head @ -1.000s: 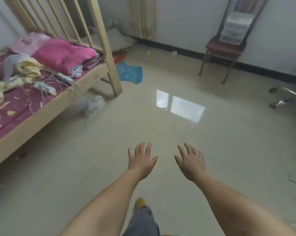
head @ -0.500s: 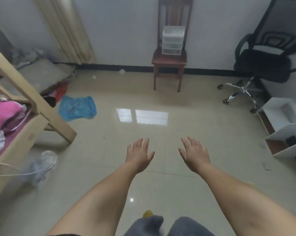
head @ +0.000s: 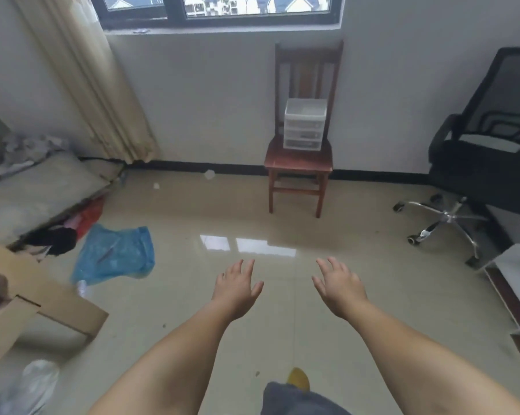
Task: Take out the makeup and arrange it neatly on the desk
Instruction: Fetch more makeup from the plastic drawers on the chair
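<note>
Left hand (head: pixel 238 290) and right hand (head: pixel 339 287) held out over the floor, fingers spread, holding nothing.

The small drawer box (head: pixel 304 124), likely holding the makeup, stands on the wooden chair (head: pixel 299 161) by the wall, well apart from both hands. It looks light, stiff and smooth; best taken by both side walls so the drawers stay in. Glossy tiled floor (head: pixel 327 339); office chair (head: pixel 489 163) at right; no desk clearly identifiable.

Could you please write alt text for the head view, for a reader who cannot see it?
A person's left hand and right hand reach forward, open and holding nothing, over a shiny tiled floor. Ahead, a small white drawer unit sits on a wooden chair below a window; a blue plastic bag lies left, an office chair stands right.
</note>
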The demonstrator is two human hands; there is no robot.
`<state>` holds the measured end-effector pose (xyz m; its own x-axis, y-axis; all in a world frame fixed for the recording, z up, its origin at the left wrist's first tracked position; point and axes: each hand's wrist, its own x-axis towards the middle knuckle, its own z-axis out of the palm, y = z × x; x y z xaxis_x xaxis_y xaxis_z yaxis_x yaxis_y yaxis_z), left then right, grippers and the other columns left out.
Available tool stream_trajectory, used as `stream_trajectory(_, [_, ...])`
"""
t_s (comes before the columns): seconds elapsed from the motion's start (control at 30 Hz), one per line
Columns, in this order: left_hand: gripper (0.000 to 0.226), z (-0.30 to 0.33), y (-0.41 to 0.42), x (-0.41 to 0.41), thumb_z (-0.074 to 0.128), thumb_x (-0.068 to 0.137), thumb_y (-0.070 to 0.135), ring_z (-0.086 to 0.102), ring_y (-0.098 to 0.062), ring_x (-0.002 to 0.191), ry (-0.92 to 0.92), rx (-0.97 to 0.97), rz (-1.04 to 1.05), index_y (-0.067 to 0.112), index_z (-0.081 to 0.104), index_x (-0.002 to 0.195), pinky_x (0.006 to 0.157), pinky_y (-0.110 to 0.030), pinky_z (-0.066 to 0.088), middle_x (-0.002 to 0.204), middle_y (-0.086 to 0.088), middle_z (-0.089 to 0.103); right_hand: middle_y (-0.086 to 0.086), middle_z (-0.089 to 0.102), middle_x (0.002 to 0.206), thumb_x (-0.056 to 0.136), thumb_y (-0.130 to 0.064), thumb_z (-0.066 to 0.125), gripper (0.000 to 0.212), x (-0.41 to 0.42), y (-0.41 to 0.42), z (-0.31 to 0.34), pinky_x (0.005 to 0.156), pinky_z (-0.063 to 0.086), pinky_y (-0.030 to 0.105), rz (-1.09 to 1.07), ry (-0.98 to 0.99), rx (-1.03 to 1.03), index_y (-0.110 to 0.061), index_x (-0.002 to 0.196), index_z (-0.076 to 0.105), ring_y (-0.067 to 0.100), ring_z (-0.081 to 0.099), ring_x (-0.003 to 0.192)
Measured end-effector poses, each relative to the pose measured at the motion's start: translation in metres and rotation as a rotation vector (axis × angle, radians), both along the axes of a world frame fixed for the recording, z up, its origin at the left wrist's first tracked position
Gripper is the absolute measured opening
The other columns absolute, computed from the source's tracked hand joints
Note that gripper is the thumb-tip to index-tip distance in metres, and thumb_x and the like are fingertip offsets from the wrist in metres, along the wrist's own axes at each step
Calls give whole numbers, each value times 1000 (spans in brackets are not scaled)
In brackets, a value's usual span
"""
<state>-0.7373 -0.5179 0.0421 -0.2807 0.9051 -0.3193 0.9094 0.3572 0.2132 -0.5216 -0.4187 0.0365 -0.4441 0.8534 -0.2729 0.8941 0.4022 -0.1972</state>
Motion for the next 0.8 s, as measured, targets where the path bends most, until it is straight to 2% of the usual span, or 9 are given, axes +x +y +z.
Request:
stream_trajectory(0.13, [63,14,101,-19,29,99,46,9,-21,145,-12,62,13,19,7,151,114,-37,16,157,-6,12,6,21,155,99,-44,28,54,-22,106,11,105,32,38,22,-8,22,-23,148,20,24,23,140])
stream_trajectory(0.4, [64,-1,276,-59,28,98,49,8,-21,146,11,29,-50,20,5,151,115,-38,16,158,-8,11,4,20,155,100,-45,25,54,-63,269,-3,104,32,38,17,-49,-9,-23,149,18,23,22,140])
stream_trajectory(0.8, [64,-1,586,-171,32,97,49,14,-22,144,45,66,-198,21,10,151,114,-37,19,157,-8,15,3,21,154,100,-43,26,53,-160,537,-8,104,34,37,-165,4,-48,-23,149,19,22,26,139])
